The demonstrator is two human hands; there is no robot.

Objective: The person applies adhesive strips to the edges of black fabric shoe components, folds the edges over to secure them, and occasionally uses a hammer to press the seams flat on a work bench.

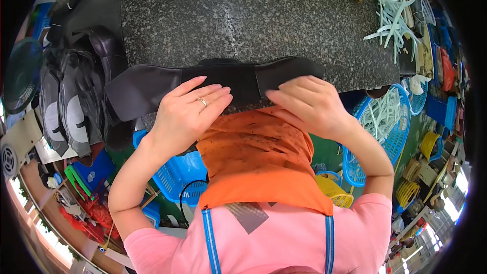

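A long black leather piece (223, 83) lies along the near edge of the speckled stone desk (243, 15), its long axis running left to right across the view. Its left end points toward a stack of black leather parts (76, 101) and hangs a little past the desk's corner; its right end rises slightly toward the far side.

The left hand (185, 114) rests flat on the middle of the piece, fingers stretched out and pointing right (a ring on one finger), so its grip is released, pressing rather than grasping. The right hand (309, 104) lies on the right half, fingers curled over the near edge and pointing left; whether they pinch the leather cannot be told.

An orange apron (258, 157) hangs below the hands. Blue baskets (385, 132) of pale strips (393, 18) stand to the right.
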